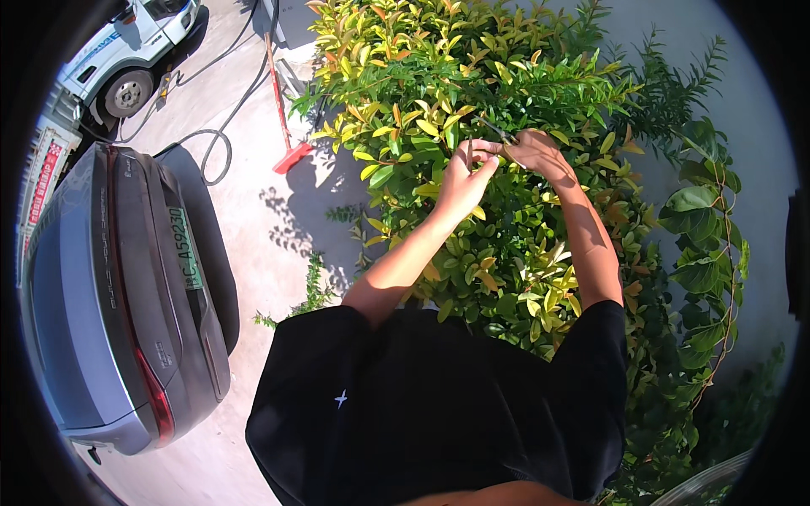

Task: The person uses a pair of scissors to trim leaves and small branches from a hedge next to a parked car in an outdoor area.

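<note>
A leafy bush (515, 244) with green, yellow and orange-tinted leaves spreads in front of me. Both my arms reach over it, and the hands meet near its upper middle. My right hand (538, 156) is closed on a pair of scissors (499, 130), whose thin dark metal points up and left among the leaves. Beside it, touching or nearly so, my left hand (467, 173) has its fingers curled together at the foliage. What lies between those fingers is too small to make out.
To the left, a grey car (126, 295) is parked on the concrete ground (253, 337), with a white truck (126, 67) beyond. A red-headed broom or squeegee (291, 156) and a dark hose (221, 139) lie nearby. A climbing vine (700, 244) hangs along the right wall (759, 160).
</note>
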Available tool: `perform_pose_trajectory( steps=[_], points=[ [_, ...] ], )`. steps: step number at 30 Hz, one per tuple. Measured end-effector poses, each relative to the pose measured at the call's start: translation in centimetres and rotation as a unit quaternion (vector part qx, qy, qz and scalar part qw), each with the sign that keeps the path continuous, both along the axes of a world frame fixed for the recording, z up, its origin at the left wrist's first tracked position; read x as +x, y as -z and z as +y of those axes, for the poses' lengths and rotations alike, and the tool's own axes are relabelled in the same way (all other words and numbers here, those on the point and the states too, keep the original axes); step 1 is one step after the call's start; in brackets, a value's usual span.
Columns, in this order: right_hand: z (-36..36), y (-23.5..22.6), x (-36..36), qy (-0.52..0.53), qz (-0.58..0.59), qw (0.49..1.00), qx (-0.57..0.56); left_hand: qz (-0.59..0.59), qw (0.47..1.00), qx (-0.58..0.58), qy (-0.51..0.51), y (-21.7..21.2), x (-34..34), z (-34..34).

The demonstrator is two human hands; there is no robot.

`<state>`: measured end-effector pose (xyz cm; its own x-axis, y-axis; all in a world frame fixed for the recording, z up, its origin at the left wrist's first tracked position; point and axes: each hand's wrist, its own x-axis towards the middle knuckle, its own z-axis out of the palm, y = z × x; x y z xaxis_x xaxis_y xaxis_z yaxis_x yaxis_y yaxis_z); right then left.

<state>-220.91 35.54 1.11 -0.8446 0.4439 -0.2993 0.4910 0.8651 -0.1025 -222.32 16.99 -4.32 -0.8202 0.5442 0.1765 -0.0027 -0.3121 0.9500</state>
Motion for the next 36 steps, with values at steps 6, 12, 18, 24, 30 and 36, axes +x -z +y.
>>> perform_pose_trajectory(
  steps=[6, 12, 18, 24, 30, 36],
  points=[
    [0.3, -0.9, -0.1, 0.082, -0.027, 0.992, 0.090, 0.098, 0.989, -0.110, -0.012, -1.2, -1.6, 0.7],
    [1.3, -1.3, -4.9, 0.117, 0.021, 0.988, 0.097, 0.055, 0.995, -0.078, -0.006, 0.1, -2.6, 0.5],
    [3.0, 1.8, -7.0, 0.105, 0.156, 0.976, 0.109, 0.044, 0.993, -0.107, -0.011, 0.5, -1.6, 0.1],
    [0.5, 1.5, -3.0, 0.024, 0.072, 0.995, 0.060, 0.015, 0.996, -0.092, -0.009, 1.7, -1.6, 0.7],
    [3.4, 1.0, 2.2, 0.094, -0.011, 0.994, -0.054, -0.013, 0.997, -0.073, 0.033, 2.4, -0.5, 3.4],
    [8.8, 1.6, 3.4, 0.186, -0.007, 0.981, -0.050, 0.017, 0.996, -0.069, 0.058, 2.6, 1.5, 4.8]
  ],
)
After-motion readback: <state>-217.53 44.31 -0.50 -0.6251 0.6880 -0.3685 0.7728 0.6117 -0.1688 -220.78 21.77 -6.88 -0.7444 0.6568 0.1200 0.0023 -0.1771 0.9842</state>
